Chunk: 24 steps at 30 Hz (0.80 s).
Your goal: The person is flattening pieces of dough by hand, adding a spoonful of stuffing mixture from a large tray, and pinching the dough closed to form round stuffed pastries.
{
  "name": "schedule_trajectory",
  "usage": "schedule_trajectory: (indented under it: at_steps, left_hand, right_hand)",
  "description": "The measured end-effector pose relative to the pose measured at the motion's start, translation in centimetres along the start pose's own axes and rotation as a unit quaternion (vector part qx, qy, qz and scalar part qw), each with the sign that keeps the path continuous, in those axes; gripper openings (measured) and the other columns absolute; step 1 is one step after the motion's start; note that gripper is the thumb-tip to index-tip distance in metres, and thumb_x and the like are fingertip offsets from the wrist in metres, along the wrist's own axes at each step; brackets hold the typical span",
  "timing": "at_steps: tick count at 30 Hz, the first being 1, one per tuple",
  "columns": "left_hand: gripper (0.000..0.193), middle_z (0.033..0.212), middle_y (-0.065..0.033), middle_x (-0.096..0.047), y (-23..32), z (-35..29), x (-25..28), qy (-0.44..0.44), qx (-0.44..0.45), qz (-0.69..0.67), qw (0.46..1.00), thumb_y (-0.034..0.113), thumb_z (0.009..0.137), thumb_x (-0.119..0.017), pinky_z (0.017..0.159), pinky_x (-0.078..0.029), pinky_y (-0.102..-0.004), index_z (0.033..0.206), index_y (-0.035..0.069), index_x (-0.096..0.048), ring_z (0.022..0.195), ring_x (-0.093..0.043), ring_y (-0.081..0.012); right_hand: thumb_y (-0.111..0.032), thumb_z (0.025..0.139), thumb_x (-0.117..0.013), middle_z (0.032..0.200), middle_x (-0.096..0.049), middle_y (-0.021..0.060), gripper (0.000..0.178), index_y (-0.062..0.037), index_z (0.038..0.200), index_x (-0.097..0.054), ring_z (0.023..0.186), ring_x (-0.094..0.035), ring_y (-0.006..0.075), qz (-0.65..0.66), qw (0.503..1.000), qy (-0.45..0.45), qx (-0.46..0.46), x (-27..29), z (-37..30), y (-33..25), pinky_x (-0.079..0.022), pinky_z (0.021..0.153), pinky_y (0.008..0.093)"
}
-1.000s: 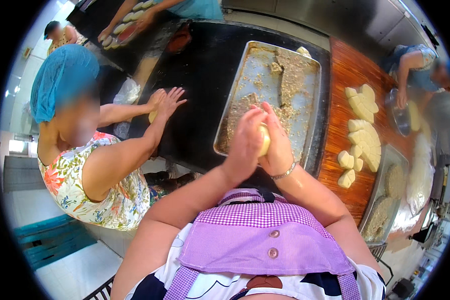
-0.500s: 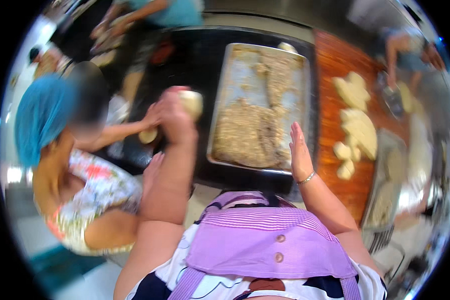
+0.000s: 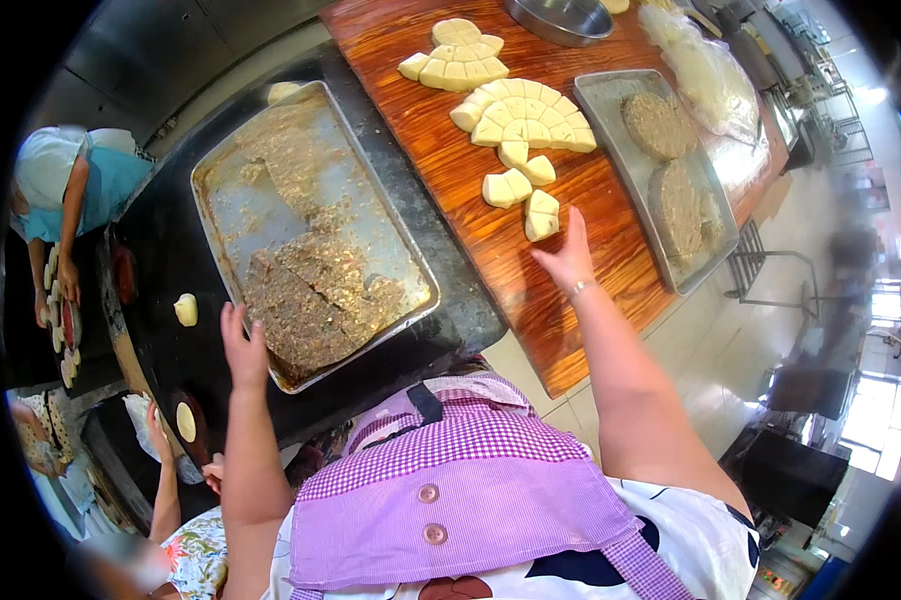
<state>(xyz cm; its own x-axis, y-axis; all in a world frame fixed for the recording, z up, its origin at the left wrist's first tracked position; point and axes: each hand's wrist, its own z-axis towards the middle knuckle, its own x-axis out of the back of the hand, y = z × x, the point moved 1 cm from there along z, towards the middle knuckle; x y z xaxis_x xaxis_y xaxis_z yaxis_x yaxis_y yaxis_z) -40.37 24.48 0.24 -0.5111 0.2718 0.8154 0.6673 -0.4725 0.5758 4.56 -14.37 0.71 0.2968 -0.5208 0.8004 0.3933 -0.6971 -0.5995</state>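
Observation:
My right hand (image 3: 569, 258) reaches over the wooden board, thumb and fingers apart, right beside the nearest cut piece of pale dough (image 3: 542, 217). Whether the fingertips touch it is hard to tell. More dough, cut into small blocks (image 3: 531, 115), lies farther up the board. My left hand (image 3: 245, 350) is empty, its fingers spread, near the left front edge of a large metal tray (image 3: 408, 255). Crumbly brown filling (image 3: 306, 325) is heaped in that tray. A rounded dough lump (image 3: 186, 309) rests on the black worktop to the left of the tray.
A second tray (image 3: 611, 95) holding round brown slabs sits at the board's right, with a plastic bag (image 3: 706, 70) beyond. A round pan (image 3: 561, 22) stands at the far edge. A co-worker's hand (image 3: 158, 432) is at lower left; another person (image 3: 81, 190) works at far left.
The view has turned rightward. My left hand has come away from the dough lump, now on the black worktop. My right hand has moved from beside the tray to the cut dough.

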Motion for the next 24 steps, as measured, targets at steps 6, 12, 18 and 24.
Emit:
schedule_trajectory:
  at_steps: [6,12,18,24]
  left_hand:
    - [0.039,0.143,-0.0187,-0.048,10.5,-3.2,-2.3,-0.061,-0.06,-0.01,0.996,0.004,0.087,-0.062,0.112,-0.035,-0.0426,0.125,0.001,-0.057,0.133,-0.044,-0.036]
    - [0.036,0.136,-0.0162,-0.054,12.5,-5.0,-2.5,-0.085,-0.044,-0.086,0.992,0.002,0.085,-0.061,0.11,-0.037,-0.0409,0.121,0.002,-0.059,0.129,-0.049,-0.0343]
    - [0.029,0.124,-0.015,-0.06,13.9,-6.6,-4.4,-0.137,-0.082,-0.11,0.981,-0.003,0.084,-0.061,0.105,-0.042,-0.0391,0.113,0.002,-0.062,0.121,-0.055,-0.0331]
    - [0.027,0.122,-0.015,-0.062,17.1,-6.4,-5.1,-0.184,-0.164,-0.108,0.963,-0.002,0.085,-0.063,0.101,-0.045,-0.0393,0.112,0.002,-0.062,0.118,-0.058,-0.0337]
  right_hand:
    - [-0.027,0.073,-0.084,0.139,-0.045,0.0323,0.103,0.0039,0.149,-0.021,0.127,-0.05,0.0396,-0.06,0.96,0.006,-0.273,-4.5,4.9,-2.1,-0.042,0.107,0.0408]
    - [-0.01,0.079,-0.077,0.117,-0.06,0.0151,0.071,-0.0041,0.138,-0.039,0.108,-0.06,0.0225,0.186,0.968,-0.046,-0.163,-2.3,-2.3,3.6,-0.05,0.094,0.033]
    - [0.0,0.077,-0.076,0.129,-0.057,0.0142,0.063,-0.0057,0.134,-0.05,0.125,-0.052,0.0308,0.12,0.993,-0.015,0.012,-0.3,-8.1,5.4,-0.039,0.109,0.0404]
    - [-0.022,0.074,-0.082,0.135,-0.052,0.0195,0.071,-0.0033,0.135,-0.051,0.129,-0.043,0.0369,0.018,0.998,-0.054,-0.023,1.6,-8.1,3.1,-0.035,0.113,0.0441]
